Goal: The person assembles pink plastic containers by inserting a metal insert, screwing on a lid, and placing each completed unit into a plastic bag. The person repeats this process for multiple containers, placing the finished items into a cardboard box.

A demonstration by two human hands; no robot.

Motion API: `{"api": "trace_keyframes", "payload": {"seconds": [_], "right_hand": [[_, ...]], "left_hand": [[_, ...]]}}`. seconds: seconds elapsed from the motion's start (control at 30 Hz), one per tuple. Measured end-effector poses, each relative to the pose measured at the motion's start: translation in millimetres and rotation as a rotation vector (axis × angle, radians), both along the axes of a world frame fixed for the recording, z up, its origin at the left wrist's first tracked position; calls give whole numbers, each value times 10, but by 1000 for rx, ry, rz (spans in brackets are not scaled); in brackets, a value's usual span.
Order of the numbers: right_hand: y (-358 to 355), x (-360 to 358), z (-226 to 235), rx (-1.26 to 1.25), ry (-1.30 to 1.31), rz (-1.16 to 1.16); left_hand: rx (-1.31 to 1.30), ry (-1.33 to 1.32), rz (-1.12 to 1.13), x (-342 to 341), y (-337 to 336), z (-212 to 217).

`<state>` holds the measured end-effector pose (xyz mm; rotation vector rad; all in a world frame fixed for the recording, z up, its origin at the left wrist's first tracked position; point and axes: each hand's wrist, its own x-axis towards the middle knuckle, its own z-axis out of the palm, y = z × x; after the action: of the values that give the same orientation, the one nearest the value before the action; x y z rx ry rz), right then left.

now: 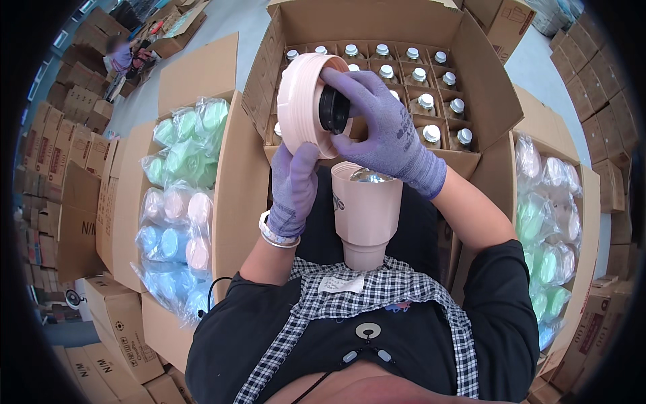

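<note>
My left hand, in a purple work glove, grips a pale pink ribbed plastic collar from below. Its round opening is turned toward my right hand, also gloved. The right fingers and thumb close round a black ring-shaped plug at that opening; how deep it sits in the collar I cannot tell. Below both hands a pink tumbler body stands upright at my lap, its narrow base against the checked apron. Something shiny and silver shows inside its mouth.
Beyond my hands stands an open carton with divided cells of white-capped bottles. Open cartons flank me, holding bagged green, pink and blue pieces at left and similar bags at right. A person is far left.
</note>
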<state>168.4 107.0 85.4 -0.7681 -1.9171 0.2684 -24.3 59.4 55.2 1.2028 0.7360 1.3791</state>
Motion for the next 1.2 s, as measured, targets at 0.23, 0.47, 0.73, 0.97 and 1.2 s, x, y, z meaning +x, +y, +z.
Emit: {"api": "trace_keyframes", "payload": {"seconds": [0.23,0.47,0.73,0.97,1.2], "right_hand": [[25,67,-59,61,-68,10],[-86,62,-1,-162,60,16],[-27,58,155,-928,220,158],[-54,-12,-67,-278,43,93],[-50,19,-151,274,-324,-79]], "left_hand": [[-11,20,17,30,-27,-10],[90,243,-6,-48,-33,-16],[69,130,24,-32,10,-130],[31,286,-2,-176,65,-74],[-4,310,-38,-222,79,96]]}}
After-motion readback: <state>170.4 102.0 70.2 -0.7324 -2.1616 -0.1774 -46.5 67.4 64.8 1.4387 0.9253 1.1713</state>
